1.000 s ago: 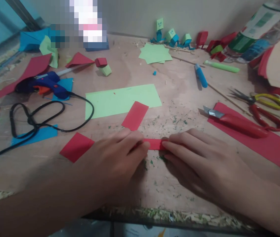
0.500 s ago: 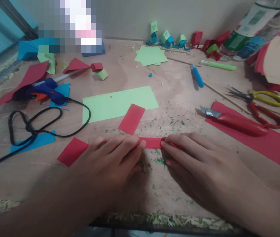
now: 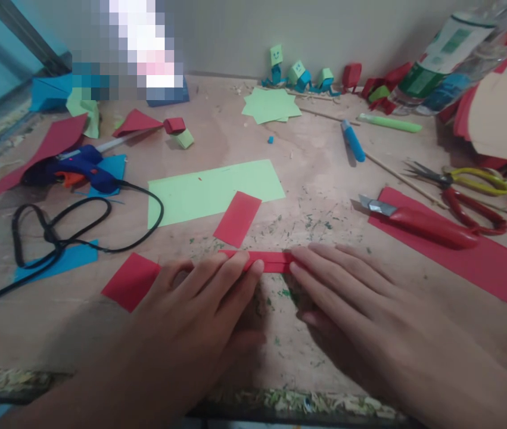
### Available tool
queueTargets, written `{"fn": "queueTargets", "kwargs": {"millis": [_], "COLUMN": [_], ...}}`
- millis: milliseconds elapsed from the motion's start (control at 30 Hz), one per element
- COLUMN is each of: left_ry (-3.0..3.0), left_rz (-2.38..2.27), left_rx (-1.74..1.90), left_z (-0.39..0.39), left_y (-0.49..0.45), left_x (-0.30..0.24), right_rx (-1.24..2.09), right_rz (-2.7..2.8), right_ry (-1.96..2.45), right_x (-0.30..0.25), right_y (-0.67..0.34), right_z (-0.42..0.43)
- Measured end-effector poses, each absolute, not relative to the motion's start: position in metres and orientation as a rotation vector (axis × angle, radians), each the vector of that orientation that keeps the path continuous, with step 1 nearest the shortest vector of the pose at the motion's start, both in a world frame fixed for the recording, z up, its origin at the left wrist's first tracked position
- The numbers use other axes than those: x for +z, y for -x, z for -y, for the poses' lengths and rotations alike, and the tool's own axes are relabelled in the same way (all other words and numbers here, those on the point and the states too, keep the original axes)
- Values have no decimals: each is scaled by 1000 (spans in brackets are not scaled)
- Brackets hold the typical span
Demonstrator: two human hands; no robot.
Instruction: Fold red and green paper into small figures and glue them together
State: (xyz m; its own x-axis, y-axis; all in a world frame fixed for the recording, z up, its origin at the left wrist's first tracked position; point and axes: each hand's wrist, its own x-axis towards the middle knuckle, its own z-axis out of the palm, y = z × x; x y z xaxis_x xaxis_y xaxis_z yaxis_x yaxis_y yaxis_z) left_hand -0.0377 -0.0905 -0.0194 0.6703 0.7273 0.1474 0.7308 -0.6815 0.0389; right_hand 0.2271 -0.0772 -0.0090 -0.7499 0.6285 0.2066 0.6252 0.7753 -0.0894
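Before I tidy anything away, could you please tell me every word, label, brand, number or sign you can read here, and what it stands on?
No word, brand or number can be read.
Bottle label: has print-like marks, too blurred to read.
Two green paper heads: drawn smiling faces, not lettering.
Folded red strip: no writing shows.
Pixelated patch at the back: nothing legible.

Dim, muted indoor light, with one blown-out patch (image 3: 139, 36) at upper left.
That glare breaks into coarse pixel blocks; soft shadows darken the tabletop (image 3: 316, 173) beneath the left hand (image 3: 204, 292) and right hand (image 3: 364, 298). Fine detail looks smeary throughout, the drawn marks on the small paper figures (image 3: 298, 72) barely legible, and the bottle (image 3: 438, 53) seems stretched toward the upper right corner.
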Motion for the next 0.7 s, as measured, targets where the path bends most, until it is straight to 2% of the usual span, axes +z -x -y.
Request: {"fn": "queueTargets", "kwargs": {"millis": [167, 700], "left_ry": [2842, 2794], "left_rz": [1209, 1227], "left_rx": [-190, -187], "left_z": [92, 105], "left_y": [38, 47], "left_x": [-19, -20], "right_rx": [42, 45], "right_rz": [2858, 2885], "right_ry": [876, 981], "right_x": [-11, -16], "right_y": [-227, -237], "right_z": [78, 76]}}
